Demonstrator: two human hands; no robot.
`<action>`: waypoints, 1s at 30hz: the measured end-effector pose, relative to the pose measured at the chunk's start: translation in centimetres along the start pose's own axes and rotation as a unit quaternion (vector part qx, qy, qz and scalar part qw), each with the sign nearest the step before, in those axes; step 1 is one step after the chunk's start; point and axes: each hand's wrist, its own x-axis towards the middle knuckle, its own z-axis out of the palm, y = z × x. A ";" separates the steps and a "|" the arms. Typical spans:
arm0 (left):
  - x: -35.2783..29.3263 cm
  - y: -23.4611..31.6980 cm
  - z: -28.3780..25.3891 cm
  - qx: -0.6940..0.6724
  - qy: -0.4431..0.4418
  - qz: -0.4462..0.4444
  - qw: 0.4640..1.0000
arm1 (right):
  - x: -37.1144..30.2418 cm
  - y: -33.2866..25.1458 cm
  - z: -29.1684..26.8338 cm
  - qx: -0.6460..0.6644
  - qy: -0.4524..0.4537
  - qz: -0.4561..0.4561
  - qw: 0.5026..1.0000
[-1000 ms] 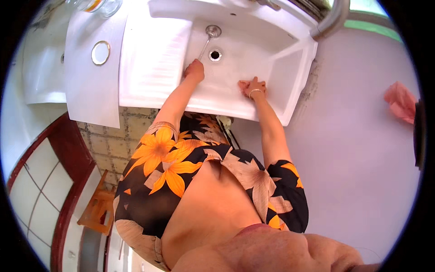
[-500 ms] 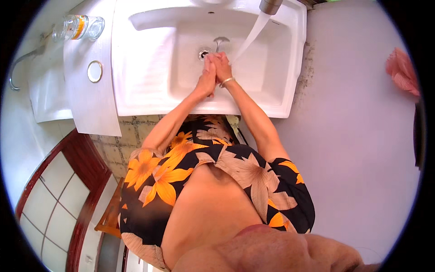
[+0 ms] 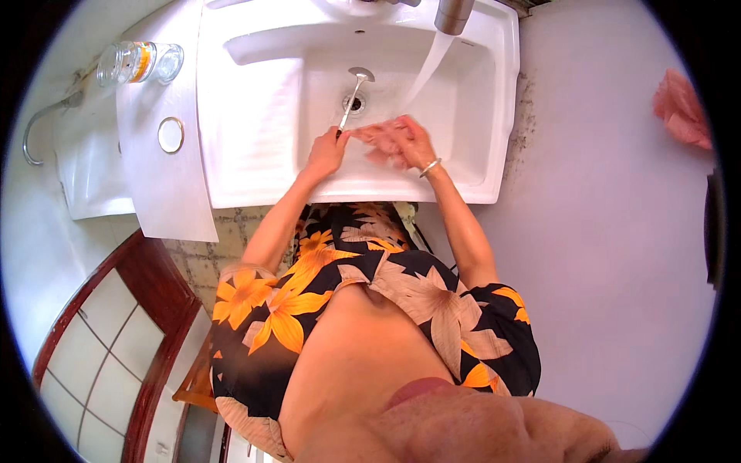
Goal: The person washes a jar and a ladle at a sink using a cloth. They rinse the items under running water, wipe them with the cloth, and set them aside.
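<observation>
My left hand [image 3: 326, 155] is closed on the dark handle of a long-handled metal utensil [image 3: 353, 99]. Its broad, curved head points away from me, above the drain of the white sink [image 3: 471, 174]; whether it is a ladle or a turner I cannot tell. My right hand [image 3: 417, 143], with a bracelet on its wrist, grips a crumpled pink cloth [image 3: 384, 144], blurred by motion. One corner of the cloth reaches toward the handle near my left fingers. Water [image 3: 429, 71] runs from the tap [image 3: 453, 15] beyond my right hand.
A pale board [image 3: 164, 181] lies across the left side of the sink, bearing a round lid [image 3: 170, 135] and clear glass jars [image 3: 139, 63] on their sides. Farther left is a curved metal tap [image 3: 38, 123]. Something crumpled and pink [image 3: 682, 108] lies at the far right.
My hands, together over the utensil's handle before, have come apart and nearer to me. The utensil's head has shifted left and now tilts right. The pink cloth has come into view.
</observation>
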 end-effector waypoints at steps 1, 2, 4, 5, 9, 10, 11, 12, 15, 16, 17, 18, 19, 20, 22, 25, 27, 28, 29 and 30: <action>-0.2 -0.2 -0.3 0.047 -0.005 0.024 0.999 | 0.2 -0.1 -1.2 0.001 0.004 0.002 1.000; -0.5 0.0 -0.3 0.093 -0.008 0.047 0.995 | 1.0 -0.6 -2.4 -0.024 0.078 -0.038 0.996; -1.4 1.2 0.1 0.109 -0.031 0.100 0.989 | 3.0 -1.2 -3.3 -0.050 0.154 -0.075 0.984; -1.8 2.1 0.4 0.124 -0.052 0.155 0.979 | 4.1 -1.3 -3.2 -0.094 0.164 -0.187 0.964; -4.0 4.2 0.6 0.121 -0.069 0.155 0.978 | 7.2 -2.9 -2.4 -0.246 0.149 -0.340 0.895; -4.3 4.5 0.3 0.123 -0.069 0.153 0.978 | 8.0 -3.1 -2.4 -0.280 0.141 -0.356 0.880; -4.5 4.7 0.3 0.135 -0.094 0.156 0.974 | 8.8 -3.0 -3.1 -0.231 0.033 -0.207 0.950; -4.6 4.8 0.4 0.148 -0.119 0.160 0.969 | 9.2 -2.7 -3.7 -0.171 -0.076 -0.050 0.981; -5.3 3.4 0.9 0.146 -0.106 0.149 0.972 | 9.5 -4.7 -3.7 -0.143 -0.188 0.191 0.953; -5.5 3.2 1.2 0.146 -0.106 0.149 0.972 | 9.7 -4.4 -4.0 -0.138 -0.218 0.271 0.927; -5.5 3.4 1.5 0.129 -0.108 0.150 0.974 | 10.2 -2.5 -4.7 -0.032 -0.230 0.190 0.954; -5.4 3.6 1.8 0.112 -0.110 0.152 0.976 | 10.5 -0.6 -5.6 0.072 -0.237 0.103 0.963; -5.3 3.5 2.0 0.113 -0.110 0.152 0.976 | 10.7 0.1 -5.7 0.072 -0.236 0.103 0.963; -5.1 3.5 2.2 0.092 -0.110 0.161 0.977 | 10.8 0.7 -5.9 0.205 -0.216 0.139 0.945; -4.7 2.9 2.5 0.071 -0.108 0.168 0.977 | 10.8 1.5 -5.4 0.334 -0.193 0.171 0.906; -3.5 2.5 2.8 -0.039 -0.110 0.122 0.986 | 9.6 2.9 -4.1 0.393 -0.090 0.108 0.909; -2.7 4.9 2.4 -0.494 -0.184 -0.160 0.835 | 8.7 4.8 -3.6 0.557 -0.108 0.030 0.823; -2.2 4.4 2.3 -0.495 -0.179 -0.159 0.835 | 8.6 4.9 -2.7 0.607 -0.123 0.006 0.785; -1.5 3.6 2.1 -0.632 -0.201 -0.165 0.730 | 8.2 4.3 -0.7 0.488 0.023 0.012 0.872; -1.2 2.7 1.9 -0.751 -0.216 -0.162 0.603 | 7.9 3.6 1.4 0.347 0.167 0.015 0.923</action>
